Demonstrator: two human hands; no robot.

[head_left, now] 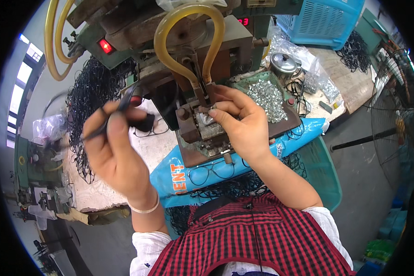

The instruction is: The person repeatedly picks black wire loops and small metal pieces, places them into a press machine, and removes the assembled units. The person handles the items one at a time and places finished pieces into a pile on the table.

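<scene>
My left hand [119,154] is raised left of a small bench machine, its fingers closed on a dark eyeglass frame [97,132] blurred by motion. At the machine's metal fixture [207,131], my right hand [246,126] has thumb and fingers pinched just under the upright tool head [203,95]. What those fingertips hold is too small to make out. Beside the right hand, a green tray [240,83] bears a heap of small silver metal pieces [267,99]. Another black eyeglass frame [211,176] lies in front of the machine, on a blue printed plastic bag [163,177].
Yellow hoses [162,39] loop above the fixture. Tangled black eyeglass frames [94,92] pile up on the left, with more below the bag. A teal basket [333,184] stands at the right, a blue crate [319,23] and a lidded metal pot [284,63] behind. A fan [388,133] is far right.
</scene>
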